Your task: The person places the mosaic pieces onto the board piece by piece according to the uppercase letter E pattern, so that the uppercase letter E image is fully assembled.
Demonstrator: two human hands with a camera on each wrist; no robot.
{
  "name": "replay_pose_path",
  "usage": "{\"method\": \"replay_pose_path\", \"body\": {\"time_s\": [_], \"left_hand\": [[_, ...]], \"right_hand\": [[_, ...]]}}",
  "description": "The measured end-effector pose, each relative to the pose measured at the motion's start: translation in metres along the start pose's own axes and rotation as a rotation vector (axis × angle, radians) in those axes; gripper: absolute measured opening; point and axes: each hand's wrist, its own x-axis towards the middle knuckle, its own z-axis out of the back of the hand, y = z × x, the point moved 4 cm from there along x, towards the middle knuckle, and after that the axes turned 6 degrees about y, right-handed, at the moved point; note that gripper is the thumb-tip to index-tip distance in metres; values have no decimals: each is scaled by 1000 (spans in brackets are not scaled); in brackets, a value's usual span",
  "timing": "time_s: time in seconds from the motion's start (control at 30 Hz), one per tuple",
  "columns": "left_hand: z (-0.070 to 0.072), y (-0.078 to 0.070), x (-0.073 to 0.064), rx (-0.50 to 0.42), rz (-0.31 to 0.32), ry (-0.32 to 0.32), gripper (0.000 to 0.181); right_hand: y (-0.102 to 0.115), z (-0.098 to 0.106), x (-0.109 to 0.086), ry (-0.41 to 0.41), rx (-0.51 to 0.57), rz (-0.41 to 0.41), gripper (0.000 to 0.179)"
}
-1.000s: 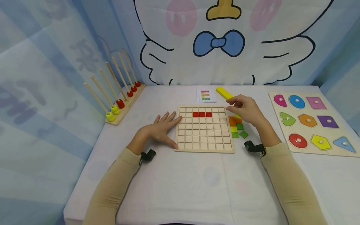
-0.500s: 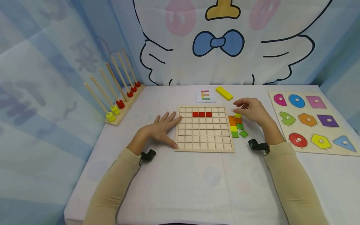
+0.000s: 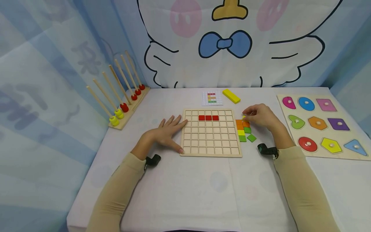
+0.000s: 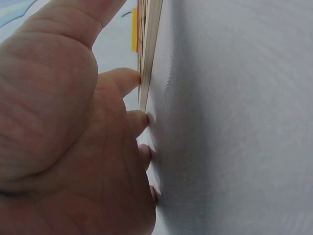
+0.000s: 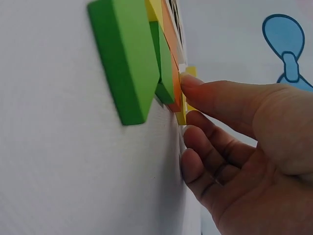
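A square wooden grid board (image 3: 211,141) lies mid-table, with a row of red tiles (image 3: 208,118) set in its upper part. My left hand (image 3: 165,134) is spread along the board's left edge, thumb and index finger touching it. Past the board's right edge, my right hand (image 3: 260,115) pinches a small yellow tile (image 5: 182,111) between thumb and fingers, mostly covered by them in the head view. Beside it lie orange tiles (image 3: 239,123), another yellow tile (image 3: 241,132) and several green tiles (image 5: 124,63), one of them turned askew.
Behind the board are a printed pattern card (image 3: 212,98) and a long yellow block (image 3: 231,96). A peg stand (image 3: 133,103) with red and yellow beads is at the left. A shape-puzzle board (image 3: 316,135) lies at the right.
My right hand has moved right from beside the board's upper corner, then slightly down onto the small yellow tile, uncovering the long yellow block. The left hand stays on the board.
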Motion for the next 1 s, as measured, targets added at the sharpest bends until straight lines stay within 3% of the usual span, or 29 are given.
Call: {"method": "replay_pose_path", "body": {"time_s": [0.63, 1.0], "left_hand": [[0, -1, 0, -3, 4, 7, 135], [1, -1, 0, -2, 6, 5, 135]], "right_hand": [[-3, -3, 3, -19, -11, 8, 27], [0, 0, 0, -120, 15, 34, 18]]}}
